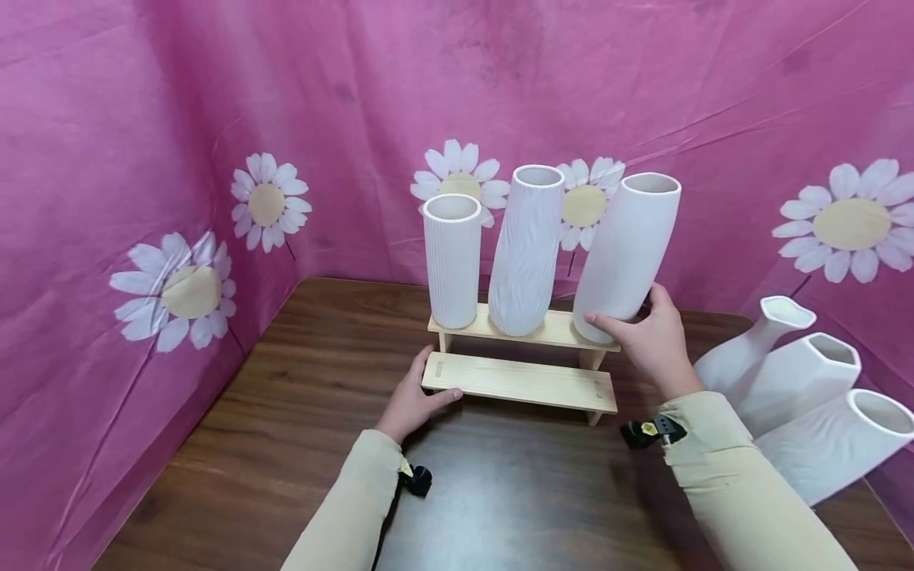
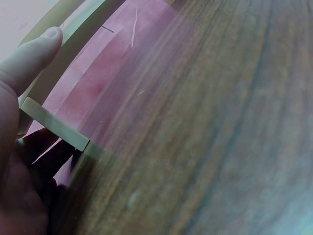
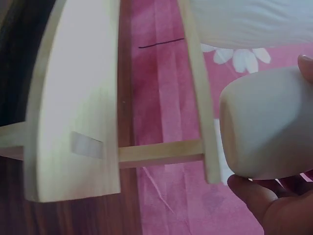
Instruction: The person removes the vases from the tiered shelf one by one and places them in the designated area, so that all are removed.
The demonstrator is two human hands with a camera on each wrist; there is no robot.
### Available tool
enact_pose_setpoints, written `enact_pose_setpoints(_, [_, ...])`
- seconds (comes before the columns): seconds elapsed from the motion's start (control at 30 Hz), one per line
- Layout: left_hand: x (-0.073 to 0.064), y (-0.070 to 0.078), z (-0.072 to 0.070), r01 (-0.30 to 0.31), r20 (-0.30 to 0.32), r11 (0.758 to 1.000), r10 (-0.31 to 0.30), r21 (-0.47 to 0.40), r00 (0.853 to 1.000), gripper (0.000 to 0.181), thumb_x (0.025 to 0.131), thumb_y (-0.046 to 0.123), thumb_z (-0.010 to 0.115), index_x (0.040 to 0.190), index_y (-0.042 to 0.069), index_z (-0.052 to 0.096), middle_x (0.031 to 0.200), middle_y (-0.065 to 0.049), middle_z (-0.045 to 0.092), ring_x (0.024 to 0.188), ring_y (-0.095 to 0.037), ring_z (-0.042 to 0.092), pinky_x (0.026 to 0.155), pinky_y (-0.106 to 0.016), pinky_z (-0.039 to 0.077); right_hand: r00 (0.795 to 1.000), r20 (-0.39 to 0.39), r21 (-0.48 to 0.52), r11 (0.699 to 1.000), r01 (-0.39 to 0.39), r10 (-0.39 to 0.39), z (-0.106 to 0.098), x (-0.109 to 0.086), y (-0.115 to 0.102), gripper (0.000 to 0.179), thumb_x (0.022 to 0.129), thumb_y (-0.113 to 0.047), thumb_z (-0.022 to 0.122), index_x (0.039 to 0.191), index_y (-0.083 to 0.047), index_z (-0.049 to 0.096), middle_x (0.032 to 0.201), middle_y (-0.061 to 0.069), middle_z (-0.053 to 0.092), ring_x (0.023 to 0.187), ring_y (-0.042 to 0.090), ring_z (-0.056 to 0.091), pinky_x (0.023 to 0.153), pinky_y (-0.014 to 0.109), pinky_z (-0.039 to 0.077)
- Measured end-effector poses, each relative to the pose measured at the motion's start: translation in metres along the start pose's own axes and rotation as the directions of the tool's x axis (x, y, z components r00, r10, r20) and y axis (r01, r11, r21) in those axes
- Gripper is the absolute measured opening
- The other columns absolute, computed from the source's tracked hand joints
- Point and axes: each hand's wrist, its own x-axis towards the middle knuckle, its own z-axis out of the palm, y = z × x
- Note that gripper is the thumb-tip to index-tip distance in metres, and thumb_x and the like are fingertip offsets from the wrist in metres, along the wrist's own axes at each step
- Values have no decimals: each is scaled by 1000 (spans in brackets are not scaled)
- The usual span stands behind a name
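A smooth white vase point(image 1: 628, 254) is in my right hand point(image 1: 660, 341), gripped near its lower end between thumb and fingers. It leans to the right, its base close over the right end of the upper shelf; a narrow gap shows between base point(image 3: 232, 132) and shelf edge in the right wrist view. My left hand point(image 1: 414, 400) holds the left end of the two-step wooden stand point(image 1: 521, 382), thumb point(image 2: 41, 51) at the front edge of the lower step. On the upper step stand a ribbed vase point(image 1: 453, 270) at left and a wavy-textured vase point(image 1: 527, 254) in the middle.
Three more white vases stand at the right by my forearm: a narrow-necked one point(image 1: 750, 341), an angular one point(image 1: 793, 388) and a wavy one point(image 1: 828, 444). The brown wooden table point(image 1: 286, 381) is backed by a pink daisy-print cloth point(image 1: 343, 159).
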Motion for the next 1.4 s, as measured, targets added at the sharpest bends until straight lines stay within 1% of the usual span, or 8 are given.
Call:
enact_pose_setpoints(0.1, [-1,-1,0,0,-5,1000,0,-7,1000,103,79,41,86,159,16,26,153,-15,44,140,-32,41,113,-54,34,1000,-29,-2,1000,1,-1,-3,0,-1,95,79,-42,86,150,-4,35,137,17,53,120,30,52,92,32,45])
enact_pose_setpoints(0.2, [-2,-2,0,3,-4,1000,-3,-8,1000,104,80,41,85,159,14,25,154,-15,43,140,-32,40,113,-54,33,998,-63,1,1000,-21,21,-6,-2,-1,93,79,-41,86,149,-5,36,135,14,53,119,26,52,88,25,44])
enact_pose_setpoints(0.37, [-2,-1,-1,4,-15,1000,-4,-20,1000,104,79,41,86,159,14,26,153,-15,44,140,-32,40,113,-54,33,989,-119,54,995,-85,91,-6,-5,1,94,77,-40,87,149,-9,36,137,10,52,117,21,51,87,21,45])
enact_pose_setpoints(0.5, [-4,0,-1,12,-6,1000,-12,-14,1000,104,79,42,86,159,14,25,153,-15,44,140,-32,40,114,-53,33,978,-160,81,989,-126,137,-9,-8,4,91,77,-40,87,149,-13,38,135,6,52,115,17,51,84,18,45])
enact_pose_setpoints(0.73, [-4,-1,-1,8,-2,1000,-8,-7,1000,104,80,42,85,159,14,25,153,-16,43,140,-33,40,113,-54,33,961,-208,115,980,-160,182,-17,-11,7,87,77,-37,88,147,-16,40,132,5,53,112,14,52,85,18,45])
enact_pose_setpoints(1.07, [-5,-4,-3,0,-10,1000,0,-4,1000,104,79,42,86,159,14,26,152,-15,45,139,-32,42,113,-54,34,941,-264,117,976,-186,211,-18,-19,18,91,73,-33,91,148,-18,41,132,3,54,114,12,53,90,20,44])
enact_pose_setpoints(1.27, [-4,-3,-1,6,-5,1000,-6,-13,1000,104,79,42,86,159,13,26,153,-15,44,140,-32,41,113,-54,33,932,-275,140,969,-204,236,-22,-26,24,88,74,-29,91,146,-18,42,132,2,53,115,13,52,90,19,44])
enact_pose_setpoints(1.4, [-3,-2,2,4,1,1000,-4,-11,1000,104,79,42,86,159,14,25,153,-14,44,140,-31,41,113,-53,34,919,-283,166,957,-236,276,-25,-31,30,87,74,-28,91,145,-20,42,131,0,52,115,13,51,90,19,43])
